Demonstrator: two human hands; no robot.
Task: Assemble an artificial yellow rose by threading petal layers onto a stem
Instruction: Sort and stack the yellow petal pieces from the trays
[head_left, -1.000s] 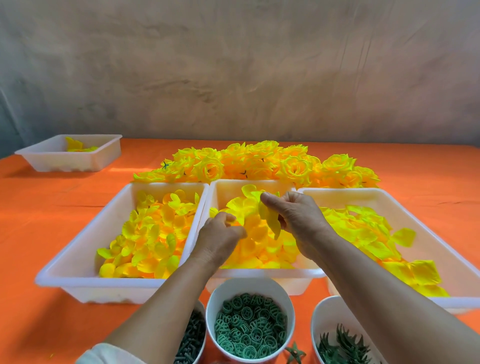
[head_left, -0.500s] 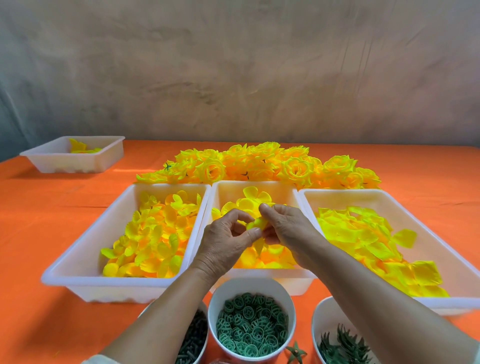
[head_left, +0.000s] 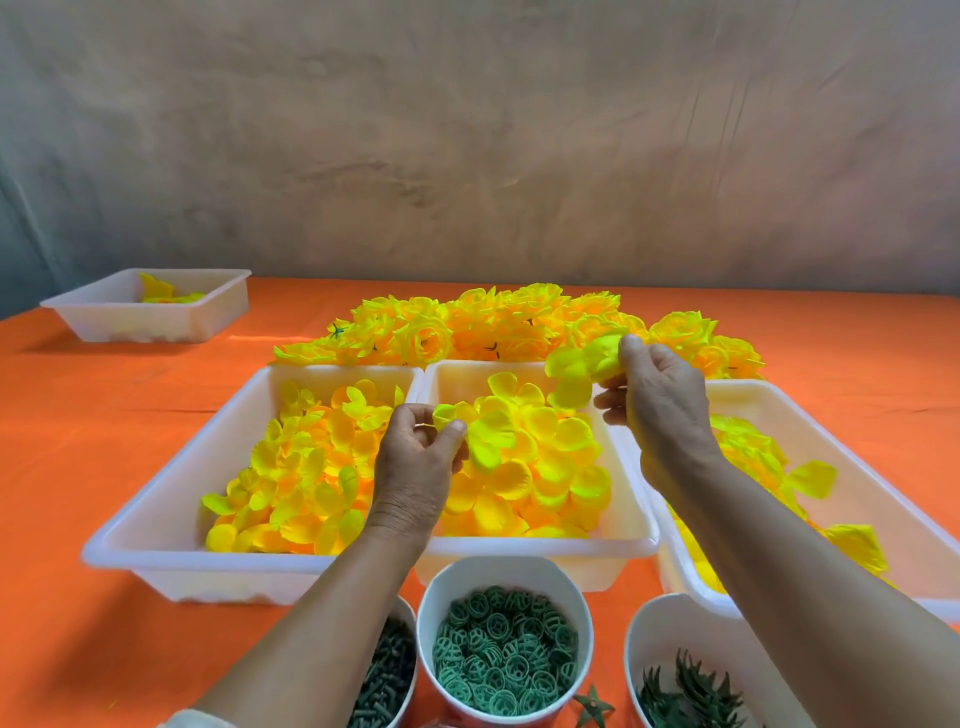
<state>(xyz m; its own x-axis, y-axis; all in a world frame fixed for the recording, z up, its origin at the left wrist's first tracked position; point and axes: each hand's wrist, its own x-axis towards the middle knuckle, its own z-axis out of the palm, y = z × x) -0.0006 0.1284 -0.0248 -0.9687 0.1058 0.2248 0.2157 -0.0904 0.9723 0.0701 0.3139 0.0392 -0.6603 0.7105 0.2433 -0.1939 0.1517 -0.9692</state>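
My left hand (head_left: 415, 457) pinches a yellow petal layer (head_left: 485, 436) just above the middle tray (head_left: 540, 545), which holds loose yellow petal layers. My right hand (head_left: 657, 405) is raised over that tray's far right corner and pinches a second yellow petal layer (head_left: 576, 369). No stem shows in either hand. Three white cups stand at the near edge: dark green stems (head_left: 387, 675), green ring discs (head_left: 504, 649) and green spiky calyxes (head_left: 685, 691).
White trays of petals flank the middle one on the left (head_left: 156, 545) and right (head_left: 924, 597). Finished yellow roses (head_left: 498, 327) lie in a pile behind them. A small tray (head_left: 145, 317) sits far left on the orange cloth. A loose calyx (head_left: 592, 706) lies between cups.
The hands were together over the middle tray; they have pulled apart, the right rising up and right with one petal layer, the left keeping another low.
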